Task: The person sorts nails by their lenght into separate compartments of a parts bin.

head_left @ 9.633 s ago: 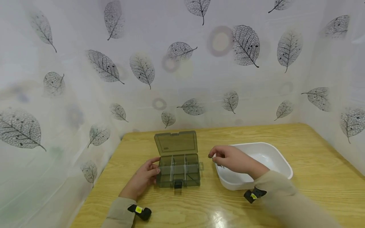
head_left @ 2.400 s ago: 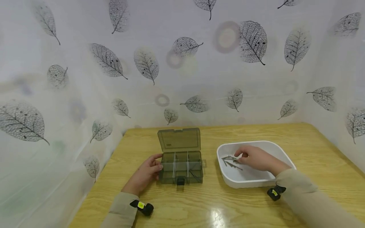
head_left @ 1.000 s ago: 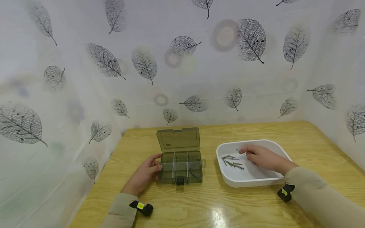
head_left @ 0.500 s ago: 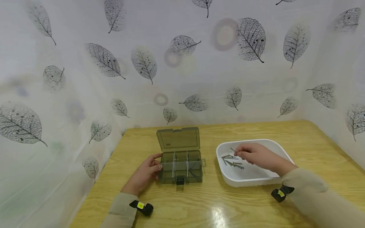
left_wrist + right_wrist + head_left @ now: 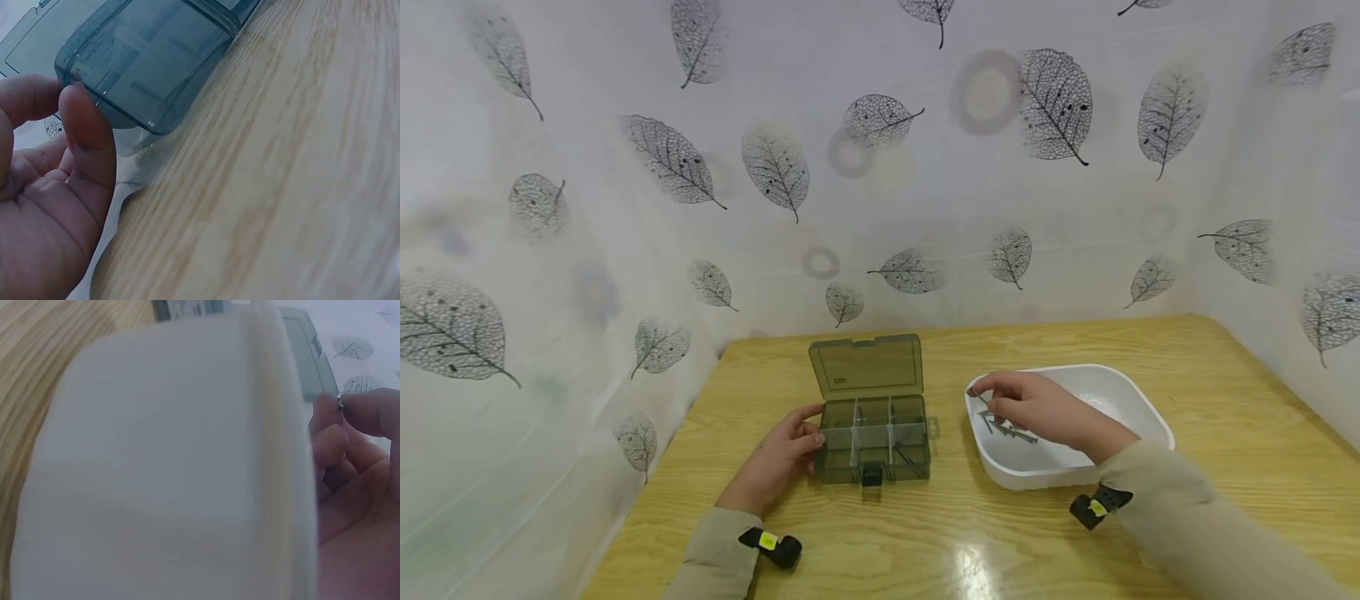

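Observation:
My left hand [image 5: 778, 458] holds the left side of a smoky clear plastic organizer box [image 5: 872, 473], thumb and forefinger pinching its wall [image 5: 125, 69]. The box's lid [image 5: 868, 367] stands raised at the back. Thin dark screws [image 5: 905, 455] lie in its front right compartment, and others show faintly farther back. Above the left rim of a white tray [image 5: 1142, 421], my right hand [image 5: 1037, 412] pinches a small screw [image 5: 340, 404] between thumb and forefinger. Several more screws [image 5: 1015, 432] lie in the tray, partly hidden beneath this hand.
Box and tray stand side by side on a wood-grain table [image 5: 880, 550], with bare wood between them. A pale curtain [image 5: 947, 192] printed with leaves hangs behind the table and along both sides.
The right hand first reached from near the box back into the tray, picked up a screw, and has now carried it left to the tray's rim. The left hand stays at the box.

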Demonstrator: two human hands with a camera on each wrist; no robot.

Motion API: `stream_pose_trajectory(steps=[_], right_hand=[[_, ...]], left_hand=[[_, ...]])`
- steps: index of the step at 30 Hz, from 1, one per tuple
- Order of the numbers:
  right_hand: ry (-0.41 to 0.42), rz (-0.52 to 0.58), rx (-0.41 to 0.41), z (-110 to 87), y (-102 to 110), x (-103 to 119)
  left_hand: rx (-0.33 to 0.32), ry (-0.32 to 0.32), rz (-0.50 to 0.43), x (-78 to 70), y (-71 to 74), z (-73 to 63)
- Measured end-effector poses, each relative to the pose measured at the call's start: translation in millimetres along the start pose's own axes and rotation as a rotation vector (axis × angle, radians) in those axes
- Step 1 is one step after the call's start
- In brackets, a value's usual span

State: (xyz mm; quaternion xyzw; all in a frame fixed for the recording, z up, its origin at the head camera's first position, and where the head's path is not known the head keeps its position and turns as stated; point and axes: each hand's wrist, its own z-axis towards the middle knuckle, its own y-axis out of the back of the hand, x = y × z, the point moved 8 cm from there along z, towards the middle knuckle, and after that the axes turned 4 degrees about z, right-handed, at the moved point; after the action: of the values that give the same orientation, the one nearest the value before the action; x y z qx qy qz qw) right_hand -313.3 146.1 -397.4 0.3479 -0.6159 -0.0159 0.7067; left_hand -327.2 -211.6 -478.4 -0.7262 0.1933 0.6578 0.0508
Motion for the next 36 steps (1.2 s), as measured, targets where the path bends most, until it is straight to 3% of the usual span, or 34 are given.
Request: stream_pose_trajectory(steps=[19,36], right_hand=[[0.061,-0.078,0.011,38.2,-50.0,39.3],[0.071,-0.126,0.021,53.5,-72.3,38.3]], left_hand=[[-0.003,-0.002,-0.009,-2.3,-0.2,-0.2],[-0.018,0.008,-0.005,-1.1,1.1,0.6]])
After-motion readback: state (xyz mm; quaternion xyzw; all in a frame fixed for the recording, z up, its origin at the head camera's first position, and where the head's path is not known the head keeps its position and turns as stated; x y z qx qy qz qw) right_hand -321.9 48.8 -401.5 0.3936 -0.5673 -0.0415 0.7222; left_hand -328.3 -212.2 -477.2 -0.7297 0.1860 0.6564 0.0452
